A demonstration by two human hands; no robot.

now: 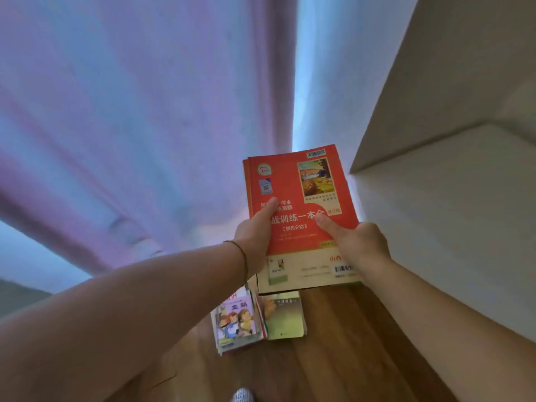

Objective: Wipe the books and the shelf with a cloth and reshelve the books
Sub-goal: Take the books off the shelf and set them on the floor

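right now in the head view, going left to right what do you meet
pink curtain -> left hand -> red book -> right hand -> white shelf

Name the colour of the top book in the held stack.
Orange-red book, seen in the head view.

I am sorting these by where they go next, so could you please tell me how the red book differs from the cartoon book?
The red book is held up in the air by both hands, left hand and right hand; the cartoon book lies on the wooden floor, untouched. The red book's cover is mostly red with white lettering; the cartoon book shows drawn children on a pale cover. Each tops a stack.
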